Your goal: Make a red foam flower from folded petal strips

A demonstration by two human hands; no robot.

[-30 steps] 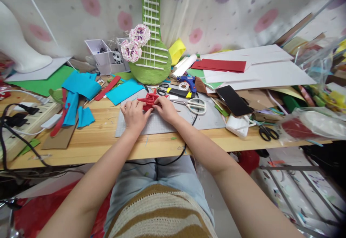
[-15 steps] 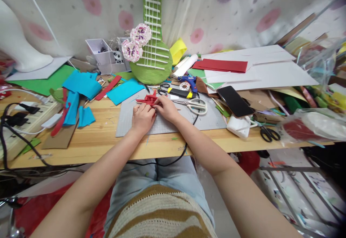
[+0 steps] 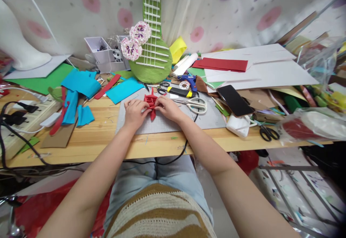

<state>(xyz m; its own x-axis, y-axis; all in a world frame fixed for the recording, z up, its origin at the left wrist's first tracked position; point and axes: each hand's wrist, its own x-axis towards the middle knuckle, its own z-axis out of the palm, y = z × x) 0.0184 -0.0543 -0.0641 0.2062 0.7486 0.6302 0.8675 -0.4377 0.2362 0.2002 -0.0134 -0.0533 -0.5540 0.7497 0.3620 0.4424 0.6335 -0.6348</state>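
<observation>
A red paper flower (image 3: 150, 100), gathered in the middle with pointed tips sticking out, is between my two hands over the grey cutting mat (image 3: 173, 123). My left hand (image 3: 137, 111) pinches its left side with thumb and fingertips. On the opposite side, my right hand (image 3: 168, 107) grips it with bent fingers. One tip points down toward me between the hands, and another rises at the back. White-handled scissors (image 3: 196, 105) lie just right of my right hand. Behind them is a yellow and black utility knife (image 3: 180, 92).
A green paper pipa-shaped instrument (image 3: 151, 68) stands at the back. A blue glue gun (image 3: 188, 81) lies near its base. Blue paper strips (image 3: 81, 83) and a power strip (image 3: 29, 122) are to the left. At right are a phone (image 3: 234, 100), black scissors (image 3: 269, 133) and white boards (image 3: 275, 73).
The red flower has been turned, so a tip that pointed left now points toward me. My left hand has moved slightly left and spread away from my right hand.
</observation>
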